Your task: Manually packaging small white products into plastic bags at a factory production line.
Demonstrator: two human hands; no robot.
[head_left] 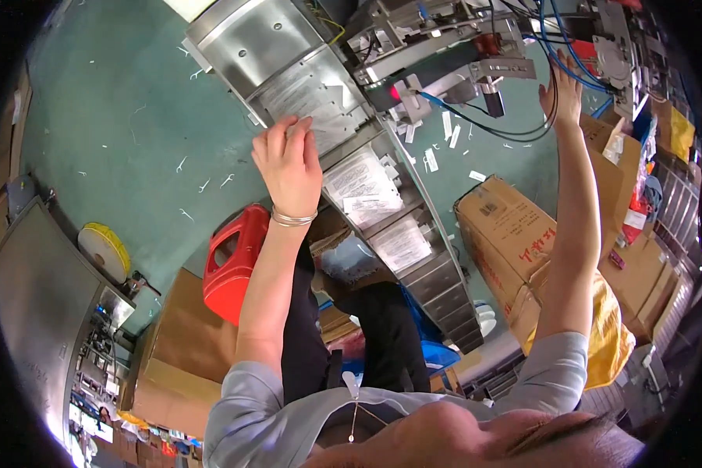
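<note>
My left hand hovers at the near edge of a steel conveyor chute, fingers slightly bent and apart, nothing visibly held. Beside its fingertips, clear plastic packets with printed sheets lie in one section of the chute. Further down, more printed white packets and another stack rest between raised dividers. My right arm stretches far to the right, its hand open beside the machine's metal parts. Dark cables pass close to that hand. Whether its fingertips touch the machine, I cannot tell.
A machine with blue tubes and a small red light stands beyond the chute. Cardboard boxes sit at the right, another box at the left. A red plastic thing with a cut-out stands near my left forearm. Scraps litter the green floor.
</note>
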